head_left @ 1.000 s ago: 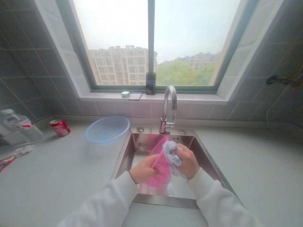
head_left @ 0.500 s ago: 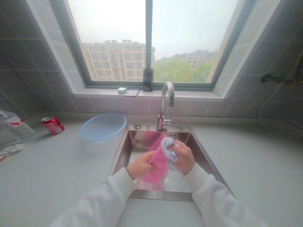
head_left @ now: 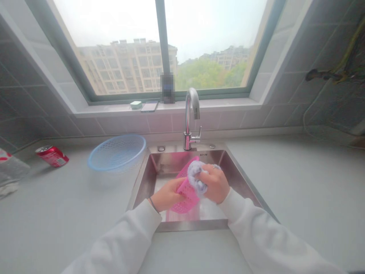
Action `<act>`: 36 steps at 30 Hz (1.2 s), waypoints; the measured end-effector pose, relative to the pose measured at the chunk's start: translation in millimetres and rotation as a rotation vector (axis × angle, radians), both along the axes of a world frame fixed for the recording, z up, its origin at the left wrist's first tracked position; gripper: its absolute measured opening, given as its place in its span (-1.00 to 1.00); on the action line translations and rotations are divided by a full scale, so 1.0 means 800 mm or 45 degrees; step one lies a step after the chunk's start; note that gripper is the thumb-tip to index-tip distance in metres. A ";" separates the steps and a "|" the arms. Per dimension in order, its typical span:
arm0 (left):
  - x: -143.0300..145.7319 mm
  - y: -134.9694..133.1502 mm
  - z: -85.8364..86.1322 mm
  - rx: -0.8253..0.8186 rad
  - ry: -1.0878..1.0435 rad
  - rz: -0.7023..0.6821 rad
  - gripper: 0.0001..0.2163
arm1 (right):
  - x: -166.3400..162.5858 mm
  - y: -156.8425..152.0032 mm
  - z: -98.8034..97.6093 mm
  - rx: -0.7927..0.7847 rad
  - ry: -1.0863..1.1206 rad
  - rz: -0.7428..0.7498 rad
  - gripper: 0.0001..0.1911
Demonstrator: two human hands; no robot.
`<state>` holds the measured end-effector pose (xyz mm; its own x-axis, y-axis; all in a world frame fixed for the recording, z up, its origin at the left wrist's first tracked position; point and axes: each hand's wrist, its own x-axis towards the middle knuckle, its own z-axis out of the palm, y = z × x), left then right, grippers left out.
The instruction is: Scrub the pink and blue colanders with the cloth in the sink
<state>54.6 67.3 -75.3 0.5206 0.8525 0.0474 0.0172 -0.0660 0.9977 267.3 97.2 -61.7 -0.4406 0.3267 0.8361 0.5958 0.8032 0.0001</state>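
Over the steel sink (head_left: pixel 144 182) I hold a pink perforated basket (head_left: pixel 186 190) tilted on its edge. My left hand (head_left: pixel 165 196) grips its near side, fingers closed on the rim. My right hand (head_left: pixel 214 183) is closed round a bunched pale blue cloth (head_left: pixel 195 177) pressed against the basket's inner face. Both sleeves are white.
A chrome tap (head_left: pixel 190 114) stands behind the sink. A blue perforated basket (head_left: pixel 116 152) sits on the counter to the left, with a red can (head_left: pixel 53 156) lying on its side farther left. On the window sill lie a phone (head_left: pixel 149 107) and a small green block (head_left: pixel 135 104).
The view has shifted so everything sits slightly lower-left. Both hands stay on the pink basket; the cloth hand has moved a little along its face.
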 end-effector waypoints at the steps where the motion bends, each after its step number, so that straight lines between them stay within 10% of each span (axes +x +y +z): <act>1: 0.001 0.001 -0.002 0.044 0.015 0.034 -0.68 | -0.007 -0.005 -0.002 0.040 -0.066 0.102 -0.89; 4: -0.001 0.001 -0.002 0.086 0.029 0.083 -0.71 | -0.013 -0.003 -0.008 0.021 -0.179 0.281 -0.90; 10: -0.001 -0.005 0.006 -0.075 0.028 -0.035 -0.60 | 0.009 0.025 -0.008 -0.245 0.042 -0.088 -0.89; 16: 0.001 -0.003 0.004 0.116 0.045 0.126 -0.74 | -0.020 -0.011 -0.007 0.065 -0.164 0.362 -0.89; 22: -0.002 -0.011 0.014 -0.073 0.020 -0.060 -0.59 | 0.014 0.025 -0.005 -0.261 0.072 -0.137 -0.84; 29: 0.003 -0.007 0.009 0.100 0.011 0.125 -0.75 | -0.015 -0.006 -0.006 -0.007 -0.138 0.293 -0.89; 36: 0.002 -0.011 0.012 -0.053 -0.007 -0.053 -0.63 | 0.014 0.020 -0.003 -0.144 0.043 -0.080 -0.88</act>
<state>55.9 58.9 -65.4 0.5556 0.8313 0.0153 0.0097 -0.0249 0.9996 278.8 112.8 -63.8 -0.3887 0.4458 0.8063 0.6428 0.7582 -0.1093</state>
